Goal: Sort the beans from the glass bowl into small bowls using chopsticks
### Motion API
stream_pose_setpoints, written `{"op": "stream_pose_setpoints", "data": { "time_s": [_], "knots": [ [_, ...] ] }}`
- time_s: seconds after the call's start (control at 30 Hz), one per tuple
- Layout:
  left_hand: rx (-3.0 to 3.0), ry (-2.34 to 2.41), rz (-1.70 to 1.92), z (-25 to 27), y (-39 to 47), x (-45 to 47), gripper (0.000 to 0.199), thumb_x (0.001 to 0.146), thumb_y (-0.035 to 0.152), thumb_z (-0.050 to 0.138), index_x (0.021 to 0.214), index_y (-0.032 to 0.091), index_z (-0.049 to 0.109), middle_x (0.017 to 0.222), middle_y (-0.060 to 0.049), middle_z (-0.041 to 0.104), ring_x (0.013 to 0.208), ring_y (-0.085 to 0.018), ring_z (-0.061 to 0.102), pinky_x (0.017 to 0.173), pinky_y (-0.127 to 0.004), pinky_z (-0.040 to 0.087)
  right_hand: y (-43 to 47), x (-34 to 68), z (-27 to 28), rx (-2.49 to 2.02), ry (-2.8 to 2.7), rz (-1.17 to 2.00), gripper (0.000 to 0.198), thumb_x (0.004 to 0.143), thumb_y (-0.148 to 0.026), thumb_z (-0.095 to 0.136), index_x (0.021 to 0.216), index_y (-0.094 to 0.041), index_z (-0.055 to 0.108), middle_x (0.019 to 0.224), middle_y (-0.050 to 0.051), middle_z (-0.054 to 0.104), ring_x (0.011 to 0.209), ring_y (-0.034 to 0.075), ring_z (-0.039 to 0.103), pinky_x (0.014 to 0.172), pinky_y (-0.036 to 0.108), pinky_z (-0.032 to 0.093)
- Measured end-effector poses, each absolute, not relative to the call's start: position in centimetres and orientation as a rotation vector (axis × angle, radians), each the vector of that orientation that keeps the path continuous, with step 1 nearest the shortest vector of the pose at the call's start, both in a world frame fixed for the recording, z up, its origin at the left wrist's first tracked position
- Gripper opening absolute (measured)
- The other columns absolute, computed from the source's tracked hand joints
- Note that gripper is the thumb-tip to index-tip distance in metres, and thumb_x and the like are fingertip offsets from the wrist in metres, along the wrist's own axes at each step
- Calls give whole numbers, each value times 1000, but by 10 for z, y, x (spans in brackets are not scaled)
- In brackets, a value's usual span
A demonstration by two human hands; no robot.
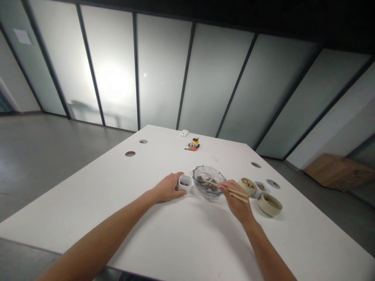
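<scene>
Large white surface (117,175): carries all vessels. Clear faceted glass bowl (208,171) near its middle, well stocked with small dark pieces (209,186); judged by this content, much of the handling is left.

Right grip (238,206), bare hand: grasping a pair of pale wooden chopsticks (238,192), tips down in the glass bowl among the dark pieces. Left grip (167,189), bare hand: curled around a small square white cup (189,189), thumb on the near side, fingers on the far side; cup upright on the surface, just left of the bowl. Pale green round bowl (270,210), similar bowl with light-coloured pieces (251,191) and small white dish (266,188) stand together to the right, beyond the right grip; neither grip holds any of them.

Cup contains some dark pieces, fewer than the bowl by appearance. Reading: work partway, not complete. Direction of transfer cannot be told.

Obscured: near-right rim of the glass bowl, behind the right grip; left wall of the cup, behind the fingers; contents of the nearer green bowl, indistinct. Individual pieces too small to identify or count. Whether the tips pinch a piece: cannot tell.
</scene>
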State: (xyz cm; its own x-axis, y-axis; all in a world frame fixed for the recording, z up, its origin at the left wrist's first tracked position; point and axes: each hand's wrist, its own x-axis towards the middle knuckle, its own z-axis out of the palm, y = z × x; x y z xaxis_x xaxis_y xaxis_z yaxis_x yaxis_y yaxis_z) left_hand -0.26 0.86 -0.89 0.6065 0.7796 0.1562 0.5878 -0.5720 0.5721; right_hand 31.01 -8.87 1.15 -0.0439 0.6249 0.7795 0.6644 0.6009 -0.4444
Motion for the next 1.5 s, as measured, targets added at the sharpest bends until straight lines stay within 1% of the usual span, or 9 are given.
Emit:
{"op": "stream_pose_setpoints", "data": {
  "time_s": [0.1, 0.2, 0.33, 0.53, 0.8, 1.07, 1.2, 1.33, 1.5],
  "knots": [
    [2367, 1089, 536, -9, 9, -2, 74, 92, 50, 79, 156, 25, 53, 147, -17, 71, 138, -41, 66, 118, -56, 52, -88, 308, 11, -1057, -1722, 11, 36, 112, -54, 69, 97, -25, 85, 92, 7, 82, 82, 24, 77, 76, 36, 64],
    [2370, 1080, 536, -9, 8, -2, 73, 92, 49, 78, 156, 25, 54, 149, -17, 70, 138, -40, 66, 119, -56, 52, -88, 306, 10, -1080, -1735, 47, 39, 111, -56, 69, 95, -25, 85, 89, 7, 80, 79, 24, 76, 75, 36, 64],
    [2372, 1073, 544, -7, 8, -3, 72, 92, 49, 78, 157, 26, 53, 151, -16, 69, 139, -40, 65, 119, -56, 52, -87, 304, 8, -1104, -1733, 59, 42, 111, -58, 67, 89, -25, 82, 88, 7, 78, 80, 24, 76, 76, 37, 64],
    [2376, 1079, 531, -8, 9, -2, 75, 92, 48, 79, 158, 25, 52, 153, -17, 68, 141, -40, 64, 122, -55, 51, -88, 305, 8, -1131, -1724, 51, 43, 111, -59, 67, 89, -25, 82, 88, 7, 78, 80, 24, 75, 76, 36, 64],
    [2377, 1056, 559, -11, 10, -3, 72, 93, 49, 78, 156, 27, 53, 153, -16, 69, 141, -40, 64, 121, -56, 51, -86, 305, 6, -1103, -1714, -16, 37, 113, -55, 66, 98, -26, 85, 92, 7, 82, 84, 24, 78, 80, 38, 66],
    [2365, 1088, 548, -11, 10, -2, 74, 93, 51, 79, 157, 26, 53, 150, -17, 70, 139, -41, 66, 120, -56, 51, -87, 300, 4, -1133, -1745, 21, 47, 113, -60, 62, 88, -25, 80, 87, 8, 79, 79, 25, 75, 76, 38, 65],
    [2358, 1093, 542, -10, 9, -3, 76, 92, 51, 80, 158, 28, 52, 152, -16, 69, 142, -42, 64, 121, -56, 51, -87, 300, 4, -1118, -1748, 10, 44, 114, -58, 62, 90, -25, 80, 88, 7, 79, 80, 24, 75, 77, 38, 64],
    [2360, 1093, 541, -10, 9, -3, 75, 92, 52, 79, 158, 28, 53, 150, -17, 70, 140, -41, 65, 120, -57, 52, -87, 301, 5, -1105, -1731, -33, 41, 114, -55, 63, 93, -26, 83, 89, 7, 80, 82, 25, 75, 77, 38, 64],
    [2361, 1088, 537, -10, 9, -3, 77, 93, 53, 79, 160, 28, 52, 151, -17, 69, 141, -41, 65, 121, -57, 51, -87, 302, 4, -1107, -1715, -11, 42, 114, -57, 61, 97, -25, 84, 93, 9, 83, 86, 26, 77, 79, 40, 66]
  ]
}}
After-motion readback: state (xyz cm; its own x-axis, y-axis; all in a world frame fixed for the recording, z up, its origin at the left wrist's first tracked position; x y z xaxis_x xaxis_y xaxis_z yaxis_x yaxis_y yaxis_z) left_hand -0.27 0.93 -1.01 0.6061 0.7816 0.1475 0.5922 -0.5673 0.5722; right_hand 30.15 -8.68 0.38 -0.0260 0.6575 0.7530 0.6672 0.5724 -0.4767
